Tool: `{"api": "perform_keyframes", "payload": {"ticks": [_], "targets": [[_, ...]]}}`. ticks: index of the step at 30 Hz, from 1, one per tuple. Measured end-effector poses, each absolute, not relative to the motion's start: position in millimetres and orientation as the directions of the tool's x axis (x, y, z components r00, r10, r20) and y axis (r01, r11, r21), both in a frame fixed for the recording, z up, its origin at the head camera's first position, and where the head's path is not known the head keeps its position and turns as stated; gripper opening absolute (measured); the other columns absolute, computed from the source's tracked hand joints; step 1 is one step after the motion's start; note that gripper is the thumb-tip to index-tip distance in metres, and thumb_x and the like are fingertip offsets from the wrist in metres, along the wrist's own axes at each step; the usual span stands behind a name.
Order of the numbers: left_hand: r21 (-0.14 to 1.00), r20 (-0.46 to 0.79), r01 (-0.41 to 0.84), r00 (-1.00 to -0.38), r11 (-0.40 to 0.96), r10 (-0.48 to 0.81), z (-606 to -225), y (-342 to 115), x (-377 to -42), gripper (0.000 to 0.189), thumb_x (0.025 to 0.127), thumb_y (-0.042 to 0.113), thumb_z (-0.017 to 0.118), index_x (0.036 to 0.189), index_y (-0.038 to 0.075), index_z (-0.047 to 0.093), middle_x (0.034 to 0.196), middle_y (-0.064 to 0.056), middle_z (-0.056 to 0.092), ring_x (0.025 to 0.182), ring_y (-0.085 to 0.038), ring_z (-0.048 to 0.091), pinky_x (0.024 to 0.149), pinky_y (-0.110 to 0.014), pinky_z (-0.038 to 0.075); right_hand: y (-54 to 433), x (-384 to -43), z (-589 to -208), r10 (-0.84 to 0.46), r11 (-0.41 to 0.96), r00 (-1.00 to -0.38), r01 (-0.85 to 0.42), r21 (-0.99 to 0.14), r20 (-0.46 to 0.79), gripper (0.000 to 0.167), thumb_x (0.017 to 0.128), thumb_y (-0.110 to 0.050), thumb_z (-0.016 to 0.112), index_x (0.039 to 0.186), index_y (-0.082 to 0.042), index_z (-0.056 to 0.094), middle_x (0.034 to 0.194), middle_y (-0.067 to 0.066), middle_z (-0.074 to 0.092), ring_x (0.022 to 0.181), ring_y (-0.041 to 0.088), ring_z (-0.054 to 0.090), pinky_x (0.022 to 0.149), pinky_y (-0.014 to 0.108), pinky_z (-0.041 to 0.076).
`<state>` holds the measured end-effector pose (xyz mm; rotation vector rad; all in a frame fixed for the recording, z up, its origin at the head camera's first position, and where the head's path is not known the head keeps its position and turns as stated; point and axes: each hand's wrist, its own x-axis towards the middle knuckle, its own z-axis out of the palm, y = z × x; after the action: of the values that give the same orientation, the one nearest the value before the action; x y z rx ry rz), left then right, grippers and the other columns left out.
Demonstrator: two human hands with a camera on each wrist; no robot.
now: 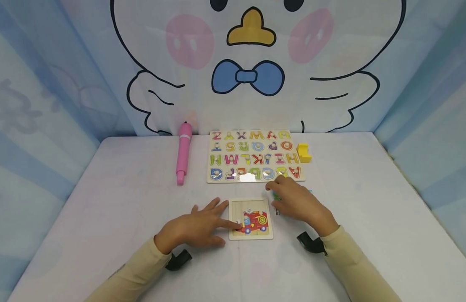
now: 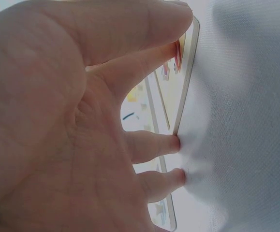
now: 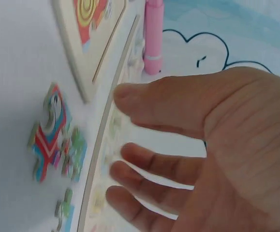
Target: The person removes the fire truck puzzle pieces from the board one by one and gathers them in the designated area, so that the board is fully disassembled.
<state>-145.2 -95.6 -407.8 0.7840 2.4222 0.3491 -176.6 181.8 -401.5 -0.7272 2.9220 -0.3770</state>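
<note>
both hands are down at the work, forearms coming in from either side in tan sleeves. left hand is spread wide, palm down, gripping nothing: its index finger lies out straight onto the red vehicle picture in the little wooden puzzle tray, the thumb sits by the tray's near corner, and two other fingertips rest on the table. so the tray is right at the left fingertips, between the two hands. right hand is lifted a bit, fingers loosely bent and the thumb well apart from them, nothing in its grasp. loose puzzle pieces lie on the table just below it, partly hidden by it from the head view. alphabet board is just beyond the right fingertips, with a yellow block beside it.
</note>
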Motion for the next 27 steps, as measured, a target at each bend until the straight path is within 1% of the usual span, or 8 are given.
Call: {"api": "perform_keyframes", "payload": {"ticks": [2, 4, 6, 8, 12, 18, 21, 27], "targets": [[0.399, -0.435, 0.457, -0.669, 0.795, 0.603, -407.6, -95.5, -145.8, 0.050, 0.095, 0.034, 0.074, 0.141, 0.046, 0.060, 0.169, -0.009, 0.022, 0.156, -0.035, 0.009, 0.111, -0.077, 0.017, 176.3, -173.1, -402.5, -0.512, 0.829, -0.859, -0.491, -0.267, -0.007, 0.041, 0.088, -0.011, 0.081, 0.127, -0.008, 0.068, 0.132, 0.017, 0.059, 0.117, 0.033, 0.056, 0.095, 0.048, 0.052], [0.399, -0.438, 0.455, -0.668, 0.796, 0.601, -407.3, -95.7, -146.2, 0.050, 0.095, 0.034, 0.074, 0.141, 0.046, 0.059, 0.169, -0.008, 0.022, 0.156, -0.035, 0.008, 0.111, -0.077, 0.017, 169.9, -170.2, -404.5, -0.552, 0.804, -0.834, -0.533, -0.263, 0.003, 0.044, 0.088, -0.012, 0.081, 0.130, -0.010, 0.068, 0.143, 0.020, 0.052, 0.133, 0.039, 0.046, 0.105, 0.055, 0.045], [0.399, -0.439, 0.454, -0.668, 0.797, 0.601, -407.0, -95.7, -146.5, 0.051, 0.094, 0.034, 0.074, 0.142, 0.046, 0.060, 0.169, -0.008, 0.022, 0.156, -0.035, 0.008, 0.111, -0.078, 0.017, 163.6, -167.6, -407.3, -0.584, 0.786, -0.812, -0.563, -0.253, -0.009, 0.045, 0.089, -0.014, 0.080, 0.133, -0.013, 0.068, 0.151, 0.020, 0.046, 0.142, 0.042, 0.037, 0.109, 0.060, 0.040], [0.398, -0.442, 0.453, -0.668, 0.798, 0.599, -406.6, -95.6, -146.7, 0.051, 0.094, 0.034, 0.074, 0.142, 0.045, 0.060, 0.169, -0.008, 0.022, 0.156, -0.035, 0.008, 0.111, -0.078, 0.017, 158.1, -165.6, -410.2, -0.614, 0.768, -0.789, -0.590, -0.249, -0.021, 0.044, 0.090, -0.015, 0.079, 0.133, -0.016, 0.069, 0.153, 0.020, 0.043, 0.145, 0.042, 0.033, 0.110, 0.062, 0.038], [0.396, -0.441, 0.458, -0.665, 0.796, 0.602, -406.2, -95.7, -146.8, 0.050, 0.095, 0.034, 0.074, 0.142, 0.045, 0.060, 0.169, -0.009, 0.022, 0.156, -0.035, 0.008, 0.110, -0.078, 0.017, 150.2, -162.2, -416.1, -0.653, 0.736, -0.757, -0.625, -0.261, -0.027, 0.039, 0.091, -0.016, 0.078, 0.130, -0.020, 0.071, 0.154, 0.019, 0.043, 0.146, 0.042, 0.031, 0.109, 0.064, 0.038], [0.397, -0.436, 0.465, -0.663, 0.791, 0.608, -406.6, -96.2, -147.2, 0.050, 0.095, 0.034, 0.074, 0.142, 0.045, 0.059, 0.169, -0.008, 0.022, 0.156, -0.035, 0.008, 0.110, -0.078, 0.018, 145.2, -158.5, -420.7, -0.686, 0.705, -0.727, -0.662, -0.254, -0.009, 0.034, 0.092, -0.015, 0.076, 0.125, -0.021, 0.072, 0.151, 0.018, 0.048, 0.144, 0.041, 0.035, 0.106, 0.065, 0.040], [0.396, -0.435, 0.466, -0.664, 0.791, 0.609, -406.7, -96.3, -147.3, 0.051, 0.094, 0.034, 0.074, 0.142, 0.045, 0.059, 0.169, -0.008, 0.022, 0.156, -0.035, 0.008, 0.110, -0.078, 0.018, 144.6, -157.6, -421.7, -0.692, 0.700, -0.722, -0.670, -0.247, -0.001, 0.032, 0.092, -0.014, 0.076, 0.124, -0.019, 0.073, 0.144, 0.015, 0.052, 0.138, 0.037, 0.040, 0.105, 0.061, 0.043], [0.401, -0.439, 0.460, -0.663, 0.792, 0.607, -406.5, -96.4, -147.0, 0.050, 0.095, 0.034, 0.073, 0.141, 0.046, 0.060, 0.169, -0.009, 0.022, 0.156, -0.036, 0.008, 0.110, -0.078, 0.017, 143.2, -156.5, -421.3, -0.688, 0.701, -0.725, -0.661, -0.269, -0.011, 0.031, 0.092, -0.007, 0.072, 0.121, -0.016, 0.074, 0.122, 0.011, 0.061, 0.116, 0.028, 0.051, 0.095, 0.045, 0.049]]}}
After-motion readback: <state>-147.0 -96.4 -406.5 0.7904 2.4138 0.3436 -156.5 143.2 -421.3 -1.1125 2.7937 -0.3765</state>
